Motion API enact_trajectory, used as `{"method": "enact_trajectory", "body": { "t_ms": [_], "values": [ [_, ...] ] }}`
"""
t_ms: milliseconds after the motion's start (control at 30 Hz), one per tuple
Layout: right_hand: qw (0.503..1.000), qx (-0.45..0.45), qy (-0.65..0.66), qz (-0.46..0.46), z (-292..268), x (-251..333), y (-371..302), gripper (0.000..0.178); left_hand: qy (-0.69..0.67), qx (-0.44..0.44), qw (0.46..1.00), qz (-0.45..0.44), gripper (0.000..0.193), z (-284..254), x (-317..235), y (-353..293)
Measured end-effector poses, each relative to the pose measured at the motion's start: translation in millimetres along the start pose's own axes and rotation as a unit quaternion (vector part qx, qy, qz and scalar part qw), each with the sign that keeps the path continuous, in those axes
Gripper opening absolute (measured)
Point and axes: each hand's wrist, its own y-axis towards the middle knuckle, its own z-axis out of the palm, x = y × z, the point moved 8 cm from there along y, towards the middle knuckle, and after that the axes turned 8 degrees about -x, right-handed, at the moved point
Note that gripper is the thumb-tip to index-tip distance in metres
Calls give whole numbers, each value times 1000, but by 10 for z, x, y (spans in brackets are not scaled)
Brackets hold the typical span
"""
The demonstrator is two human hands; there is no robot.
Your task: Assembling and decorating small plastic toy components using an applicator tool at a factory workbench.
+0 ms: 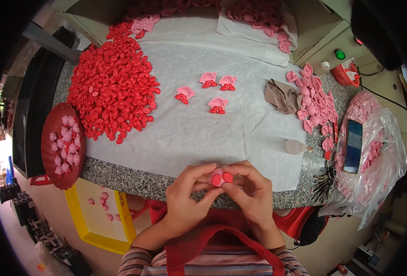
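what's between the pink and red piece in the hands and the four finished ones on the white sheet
Nothing visible. The pink and red piece sits in both hands' fingers at the counter edge; only bare white sheet lies before the four finished pieces.

a small pink toy piece (218, 175) with two red feet was pinched between both hands, just above the desk (134, 177) edge.

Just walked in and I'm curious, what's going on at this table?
A person holds a small pink figure with red feet between both hands, left hand and right hand, at the near edge of a granite counter covered by a white cloth. Four finished-looking pink and red figures lie on the cloth. A big heap of red pieces sits to the left, pink pieces to the right.
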Motion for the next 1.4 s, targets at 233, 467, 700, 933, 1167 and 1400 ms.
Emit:
{"method": "enact_trajectory", "body": {
  "t_ms": [233,467,700,933,1167,1400],
  "values": [
    [995,-39,67,55,6,-87,-13,27,-87,38,995,8,39,33,73,1],
    [994,1,105,35,-44,-191,26,29,16,49,996,75,36,67,-19,-23],
    [874,109,443,169,107,-290,15,34,-58,15,990,127,41,142,-198,-20],
    [833,63,509,208,182,-322,-42,38,54,-38,974,217,39,144,-360,42],
    [985,-57,9,-160,-150,195,10,27,-44,-6,994,104,39,134,-259,61],
    [975,10,220,-37,-21,-42,69,21,-15,-16,985,174,44,75,-300,57]
  ]
}}
